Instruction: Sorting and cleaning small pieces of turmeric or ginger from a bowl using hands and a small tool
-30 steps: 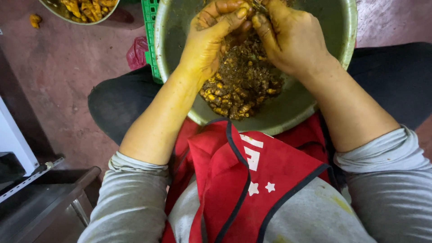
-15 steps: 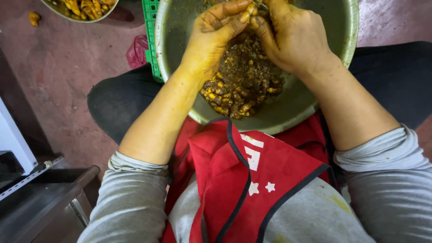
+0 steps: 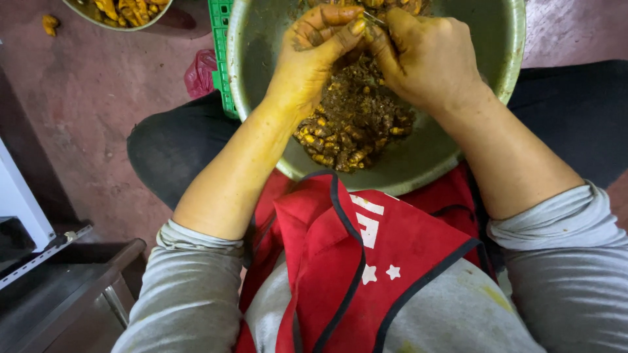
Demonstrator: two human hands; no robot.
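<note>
Both hands work over a big metal bowl (image 3: 517, 59) resting on the person's lap, far centre of view. Left hand (image 3: 314, 59), stained yellow, has its grip pinched together, thumb against fingertips (image 3: 340, 14), on a small piece at the far edge of the pile; the piece itself is mostly hidden. Right hand (image 3: 428, 55) is curled shut, fingers folded in, touching the left fingertips; a thin metal blade tip (image 3: 374, 18) shows between the two hands, so the right grip is clamped on a small knife, handle hidden. Under the hands lies a pile of roots (image 3: 353, 124), brown-yellow and muddy, heaped in the bowl's middle and near side. Red apron (image 3: 353, 261) with dark trim bunches up near the bowl's near rim. Grey sleeves (image 3: 190, 294) are pushed up on both forearms. Green crate (image 3: 221, 39) sits just left of the bowl, pink bag (image 3: 199, 72) beside it on the floor. Second bowl (image 3: 121, 14) with yellow pieces is far left. Metal shelf (image 3: 59, 287) is near left.
</note>
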